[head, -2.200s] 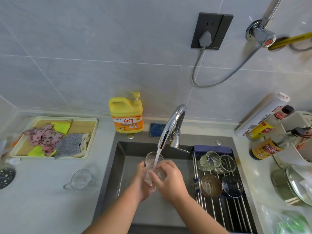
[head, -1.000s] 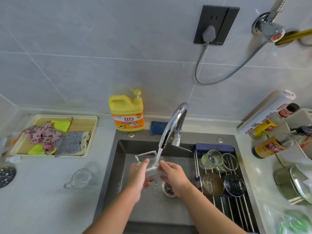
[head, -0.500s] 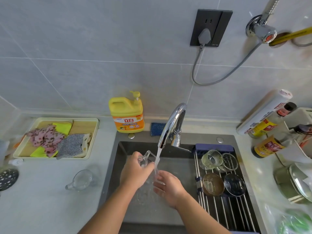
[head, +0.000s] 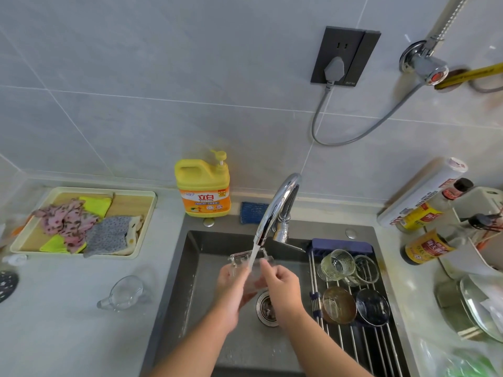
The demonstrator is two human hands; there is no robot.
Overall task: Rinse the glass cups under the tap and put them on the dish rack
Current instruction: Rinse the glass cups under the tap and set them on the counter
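Over the sink (head: 190, 268) I hold a clear glass cup (head: 246, 265) with a handle between both hands, under the running stream from the chrome tap (head: 277, 205). My left hand (head: 231, 287) cups it from the left and below. My right hand (head: 280, 284) grips its right side. The cup is tilted and partly hidden by my fingers. On the roll-up dish rack (head: 362, 346) over the sink's right part lie a ribbed glass cup (head: 336, 265), another clear glass (head: 364, 270), a brownish glass (head: 339, 304) and a dark glass (head: 373, 307). A clear glass cup (head: 123, 293) lies on the counter left of the sink.
A yellow detergent bottle (head: 202, 186) and a blue sponge (head: 253, 212) stand behind the sink. A tray of cloths (head: 81, 223) sits at the left. Bottles (head: 427, 243), a roll and metal lids (head: 479, 308) crowd the right counter. The drain (head: 266, 308) lies below my hands.
My hands have lifted the cup back up under the stream and turned it; half a second ago my right hand was lower and the left held the cup alone.
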